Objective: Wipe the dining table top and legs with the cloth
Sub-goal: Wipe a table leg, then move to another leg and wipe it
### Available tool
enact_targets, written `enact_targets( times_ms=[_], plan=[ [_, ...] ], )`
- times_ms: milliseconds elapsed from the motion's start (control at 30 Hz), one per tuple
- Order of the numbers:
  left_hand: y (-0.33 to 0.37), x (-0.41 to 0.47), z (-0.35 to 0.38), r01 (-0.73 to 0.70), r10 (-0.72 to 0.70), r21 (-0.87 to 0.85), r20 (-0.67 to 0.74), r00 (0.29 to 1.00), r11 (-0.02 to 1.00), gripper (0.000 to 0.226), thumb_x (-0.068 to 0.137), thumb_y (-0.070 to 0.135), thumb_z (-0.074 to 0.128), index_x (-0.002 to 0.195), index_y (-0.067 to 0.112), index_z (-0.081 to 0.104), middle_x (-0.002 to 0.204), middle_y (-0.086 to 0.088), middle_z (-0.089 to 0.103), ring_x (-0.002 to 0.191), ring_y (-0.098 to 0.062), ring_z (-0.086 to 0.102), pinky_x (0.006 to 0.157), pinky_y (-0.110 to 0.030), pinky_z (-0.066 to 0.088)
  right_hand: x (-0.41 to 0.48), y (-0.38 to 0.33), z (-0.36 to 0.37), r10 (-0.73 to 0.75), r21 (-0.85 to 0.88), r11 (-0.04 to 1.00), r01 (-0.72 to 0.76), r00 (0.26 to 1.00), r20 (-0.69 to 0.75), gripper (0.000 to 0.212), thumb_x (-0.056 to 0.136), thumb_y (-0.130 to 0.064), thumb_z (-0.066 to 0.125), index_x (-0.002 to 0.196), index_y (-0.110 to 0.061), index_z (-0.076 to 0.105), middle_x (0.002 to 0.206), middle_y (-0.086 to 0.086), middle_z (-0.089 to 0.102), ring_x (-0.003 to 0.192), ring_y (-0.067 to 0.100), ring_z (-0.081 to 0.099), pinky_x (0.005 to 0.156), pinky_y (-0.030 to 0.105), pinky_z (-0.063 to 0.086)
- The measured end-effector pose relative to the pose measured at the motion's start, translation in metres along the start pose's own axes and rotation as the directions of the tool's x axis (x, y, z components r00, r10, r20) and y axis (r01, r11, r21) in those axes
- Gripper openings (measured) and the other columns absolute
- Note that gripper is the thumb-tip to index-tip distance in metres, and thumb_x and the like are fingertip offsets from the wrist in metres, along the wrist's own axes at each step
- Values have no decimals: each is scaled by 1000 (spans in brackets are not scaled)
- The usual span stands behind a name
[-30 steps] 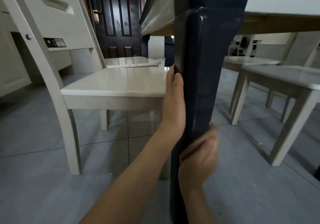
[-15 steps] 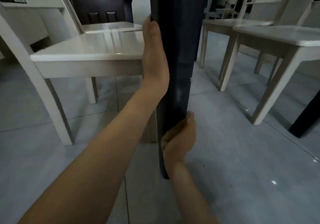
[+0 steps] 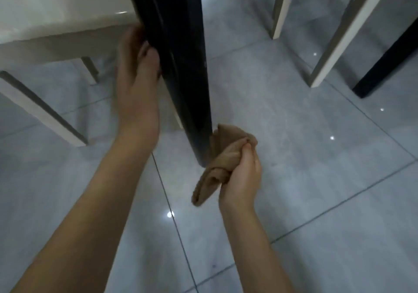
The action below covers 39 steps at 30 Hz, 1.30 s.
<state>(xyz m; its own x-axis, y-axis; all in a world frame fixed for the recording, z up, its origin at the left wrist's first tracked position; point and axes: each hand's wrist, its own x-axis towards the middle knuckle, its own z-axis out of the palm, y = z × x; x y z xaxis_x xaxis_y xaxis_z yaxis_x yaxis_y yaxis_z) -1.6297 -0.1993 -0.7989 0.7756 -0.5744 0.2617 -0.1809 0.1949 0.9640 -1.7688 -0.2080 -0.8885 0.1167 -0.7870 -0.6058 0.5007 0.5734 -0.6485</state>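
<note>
Apparently for bracing, left hand (image 3: pixel 135 84) clasps table leg (image 3: pixel 181 55); right hand (image 3: pixel 243 175) presses its gripped cloth (image 3: pixel 217 163) against the foot.

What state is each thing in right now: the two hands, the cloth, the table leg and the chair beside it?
left hand: holds the table leg's left side, fingers going behind it.
right hand: grips the cloth.
cloth: bunched up, pressed against the right side of the leg's foot.
table leg: standing, foot on the tiled floor.
white chair: standing on the floor, just left of the leg.
</note>
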Motion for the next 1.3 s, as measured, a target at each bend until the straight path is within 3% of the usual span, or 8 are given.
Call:
enact_targets(
  times_ms=[233,367,433,533,833,1000,1100,1300],
  plan=[
    [115,-153,-20,499,-593,464,73,802,732,21,97,22,52,113,30,62,108,12,66,100,8,58,95,-26,47,-119,-141,-36,154,-240,953,-183,979,-134,38,100,-36,45,120,-11,65,111,9,72,99,21,69,83,33,53],
    [264,-184,-28,647,-750,461,66,658,607,28,72,50,57,94,36,69,95,1,73,96,-11,67,89,-30,49,-230,-284,-11,114,-338,926,-169,977,-178,36,102,-28,40,108,-7,69,85,5,76,80,15,73,74,29,55],
    [343,-183,-25,679,-781,443,86,618,586,14,82,32,63,93,29,70,90,-2,73,95,-20,68,82,-22,51,-288,-364,15,100,-373,915,-154,982,-161,35,103,-22,38,97,-5,68,68,3,72,59,8,68,59,22,53],
    [448,-174,-21,663,-775,448,120,621,600,19,94,5,52,97,14,68,88,-5,72,92,-26,67,71,-9,50,-363,-456,40,18,-445,893,-74,992,-128,31,101,-22,40,91,-10,67,79,5,72,75,13,71,62,24,54],
    [609,-166,-19,560,-703,429,367,609,709,23,99,11,40,97,8,63,88,-17,63,77,-25,59,77,-38,49,-547,-559,-16,-103,-409,912,-28,950,-296,19,94,-32,53,91,-18,66,98,7,68,94,18,63,78,32,50],
    [592,-196,-44,528,-811,619,388,438,581,21,97,15,44,97,7,64,90,-17,64,80,-30,59,72,-36,48,-610,-546,-130,-153,-212,977,20,760,-632,23,90,-32,58,88,-10,64,61,-1,65,67,20,57,51,24,48],
    [587,-208,-27,480,-847,703,374,378,524,20,96,19,48,97,6,63,96,-19,65,78,-27,59,72,-35,48,-645,-545,-191,-131,-108,991,75,626,-769,21,95,-25,53,78,-14,59,63,0,62,64,14,55,56,25,46],
    [598,-231,95,406,-815,707,503,286,579,25,91,21,54,99,-1,62,88,-16,62,73,-25,55,69,-31,43,-661,-569,-288,-39,22,993,115,503,-863,23,92,-34,51,73,-21,55,49,-11,56,37,4,51,37,14,39]
  ],
)
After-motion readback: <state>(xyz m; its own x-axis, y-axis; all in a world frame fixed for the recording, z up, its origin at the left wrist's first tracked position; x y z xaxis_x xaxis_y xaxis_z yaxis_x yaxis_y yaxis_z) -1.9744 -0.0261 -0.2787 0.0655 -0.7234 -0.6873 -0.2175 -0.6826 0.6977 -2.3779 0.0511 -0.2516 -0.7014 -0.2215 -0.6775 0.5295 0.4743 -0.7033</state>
